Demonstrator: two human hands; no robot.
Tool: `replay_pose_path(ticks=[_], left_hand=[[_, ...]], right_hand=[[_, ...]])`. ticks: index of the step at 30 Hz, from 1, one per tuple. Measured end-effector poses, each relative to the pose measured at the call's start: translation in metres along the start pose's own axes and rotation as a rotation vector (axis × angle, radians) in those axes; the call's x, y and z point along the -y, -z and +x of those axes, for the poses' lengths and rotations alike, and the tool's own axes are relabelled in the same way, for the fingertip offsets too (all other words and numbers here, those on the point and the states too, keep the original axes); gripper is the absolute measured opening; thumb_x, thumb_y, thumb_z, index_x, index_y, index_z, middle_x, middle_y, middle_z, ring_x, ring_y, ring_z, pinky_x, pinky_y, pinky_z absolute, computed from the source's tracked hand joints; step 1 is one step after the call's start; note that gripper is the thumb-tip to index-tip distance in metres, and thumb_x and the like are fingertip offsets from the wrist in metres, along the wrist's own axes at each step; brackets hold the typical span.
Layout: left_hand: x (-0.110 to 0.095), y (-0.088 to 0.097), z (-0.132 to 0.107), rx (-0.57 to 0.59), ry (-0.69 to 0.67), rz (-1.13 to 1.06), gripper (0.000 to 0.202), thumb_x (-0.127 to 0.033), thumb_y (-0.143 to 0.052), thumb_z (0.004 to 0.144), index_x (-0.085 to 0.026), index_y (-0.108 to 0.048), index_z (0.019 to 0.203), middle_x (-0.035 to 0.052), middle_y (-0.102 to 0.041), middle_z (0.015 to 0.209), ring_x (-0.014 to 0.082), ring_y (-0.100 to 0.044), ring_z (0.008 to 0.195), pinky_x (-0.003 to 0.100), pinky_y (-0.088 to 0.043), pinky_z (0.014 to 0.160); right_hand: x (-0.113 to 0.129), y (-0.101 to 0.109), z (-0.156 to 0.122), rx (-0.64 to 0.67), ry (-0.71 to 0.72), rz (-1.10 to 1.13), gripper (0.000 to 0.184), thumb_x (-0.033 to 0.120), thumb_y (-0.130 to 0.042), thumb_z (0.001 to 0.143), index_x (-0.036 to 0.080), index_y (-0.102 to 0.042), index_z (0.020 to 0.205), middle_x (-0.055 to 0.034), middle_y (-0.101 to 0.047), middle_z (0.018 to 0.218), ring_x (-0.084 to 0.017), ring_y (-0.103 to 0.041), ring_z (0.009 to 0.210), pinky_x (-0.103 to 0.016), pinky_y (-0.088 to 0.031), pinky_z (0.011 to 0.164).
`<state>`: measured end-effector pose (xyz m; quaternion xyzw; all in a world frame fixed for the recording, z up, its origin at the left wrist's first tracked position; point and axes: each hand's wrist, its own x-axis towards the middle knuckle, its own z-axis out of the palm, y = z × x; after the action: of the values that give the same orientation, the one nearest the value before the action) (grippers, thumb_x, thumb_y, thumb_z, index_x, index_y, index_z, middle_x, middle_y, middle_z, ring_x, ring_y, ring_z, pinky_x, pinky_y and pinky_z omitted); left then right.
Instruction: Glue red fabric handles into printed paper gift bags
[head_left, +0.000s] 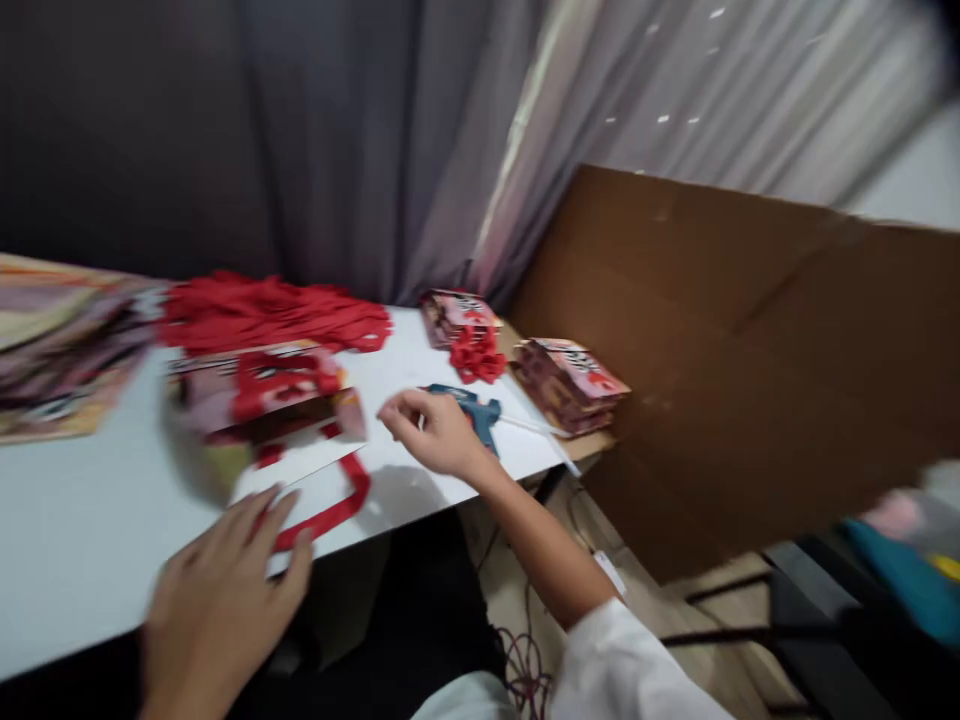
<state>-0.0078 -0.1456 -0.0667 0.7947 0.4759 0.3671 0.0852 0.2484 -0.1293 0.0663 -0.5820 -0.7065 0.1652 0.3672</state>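
Observation:
My left hand (225, 590) lies at the front edge of the table, fingers stretched out and open, by a red ribbon loop (349, 505). The loop hangs from a printed paper bag (217, 400) lying on its side, its mouth facing me, with more red ribbon on top. Over the table, my right hand (435, 430) is closed in a loose pinch; whatever might be between the fingertips is too small or blurred to make out. Just behind it rests a blue glue gun (484, 415) with a white glue stick (525, 425) sticking out.
A heap of red ribbons (270, 310) lies at the back. Printed bags (60, 350) are piled at left. A folded stack (574, 380) and a smaller one (457, 312) stand at right, beside a red ribbon bundle (478, 355). A large cardboard sheet (720, 370) borders the table's right end.

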Motion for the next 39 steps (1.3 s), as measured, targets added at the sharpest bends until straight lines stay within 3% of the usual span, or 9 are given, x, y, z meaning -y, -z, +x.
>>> replay_pose_path(ticks=[3, 6, 10, 14, 17, 27, 35, 39], left_hand=[[0.0, 0.012, 0.0, 0.001, -0.035, 0.151, 0.05, -0.043, -0.044, 0.11, -0.016, -0.07, 0.143, 0.0194, -0.072, 0.15, 0.0405, -0.066, 0.142, 0.058, -0.053, 0.113], [-0.004, 0.015, 0.003, 0.013, -0.037, 0.161, 0.05, -0.041, -0.039, 0.113, -0.018, -0.069, 0.146, 0.0164, -0.072, 0.152, 0.0353, -0.066, 0.142, 0.052, -0.054, 0.113], [-0.006, 0.014, 0.001, -0.005, -0.026, 0.127, 0.05, -0.035, -0.036, 0.114, -0.016, -0.066, 0.149, 0.0174, -0.071, 0.152, 0.0333, -0.066, 0.143, 0.051, -0.054, 0.117], [-0.009, 0.008, -0.001, -0.004, -0.004, 0.089, 0.048, -0.033, -0.038, 0.114, -0.014, -0.066, 0.148, 0.0188, -0.069, 0.153, 0.0344, -0.062, 0.147, 0.055, -0.053, 0.122], [-0.013, 0.003, 0.001, 0.006, 0.026, 0.044, 0.048, -0.033, -0.035, 0.115, -0.014, -0.066, 0.147, 0.019, -0.066, 0.156, 0.034, -0.058, 0.151, 0.055, -0.053, 0.124], [-0.018, 0.007, 0.028, 0.015, 0.01, 0.033, 0.049, -0.03, -0.031, 0.115, -0.01, -0.07, 0.136, 0.0228, -0.067, 0.151, 0.0357, -0.06, 0.145, 0.058, -0.052, 0.124], [-0.021, -0.03, 0.039, -0.026, 0.096, 0.226, 0.061, -0.039, -0.031, 0.114, 0.006, -0.062, 0.141, 0.0362, -0.063, 0.152, 0.0458, -0.058, 0.149, 0.064, -0.048, 0.125], [-0.016, -0.033, 0.038, -0.01, 0.102, 0.217, 0.065, -0.043, -0.031, 0.113, 0.007, -0.064, 0.14, 0.0379, -0.062, 0.152, 0.0476, -0.057, 0.149, 0.066, -0.048, 0.124]], right_hand=[[0.005, -0.044, -0.037, 0.051, 0.074, -0.036, 0.021, 0.032, -0.06, 0.109, 0.023, -0.079, 0.107, -0.0058, -0.079, 0.106, -0.021, -0.074, 0.1, -0.032, -0.056, 0.096], [0.004, -0.073, -0.034, 0.048, 0.085, -0.093, 0.029, 0.03, -0.054, 0.112, 0.023, -0.077, 0.128, -0.0099, -0.078, 0.136, -0.025, -0.071, 0.129, -0.037, -0.054, 0.113], [0.004, -0.09, -0.01, 0.187, 0.058, -0.297, 0.041, 0.029, -0.05, 0.113, 0.022, -0.067, 0.149, -0.0112, -0.065, 0.162, -0.029, -0.065, 0.142, -0.043, -0.059, 0.112], [0.006, -0.101, -0.003, 0.237, -0.005, -0.423, 0.045, 0.033, -0.049, 0.113, 0.016, -0.062, 0.153, -0.0182, -0.061, 0.163, -0.034, -0.058, 0.148, -0.047, -0.06, 0.108], [0.008, -0.106, -0.005, 0.25, -0.022, -0.423, 0.046, 0.035, -0.045, 0.115, 0.012, -0.062, 0.15, -0.0212, -0.062, 0.159, -0.035, -0.063, 0.142, -0.047, -0.06, 0.106], [0.004, -0.102, -0.002, 0.231, -0.008, -0.379, 0.029, 0.032, -0.045, 0.117, 0.018, -0.066, 0.132, -0.0141, -0.068, 0.149, -0.027, -0.068, 0.131, -0.037, -0.056, 0.103], [0.009, -0.096, -0.001, 0.312, 0.01, -0.453, 0.035, 0.028, -0.041, 0.116, 0.015, -0.061, 0.142, -0.0162, -0.062, 0.16, -0.03, -0.068, 0.131, -0.042, -0.058, 0.105], [0.014, -0.091, 0.002, 0.343, 0.012, -0.471, 0.041, 0.031, -0.037, 0.118, 0.014, -0.06, 0.148, -0.0139, -0.06, 0.164, -0.031, -0.068, 0.134, -0.043, -0.059, 0.107]])
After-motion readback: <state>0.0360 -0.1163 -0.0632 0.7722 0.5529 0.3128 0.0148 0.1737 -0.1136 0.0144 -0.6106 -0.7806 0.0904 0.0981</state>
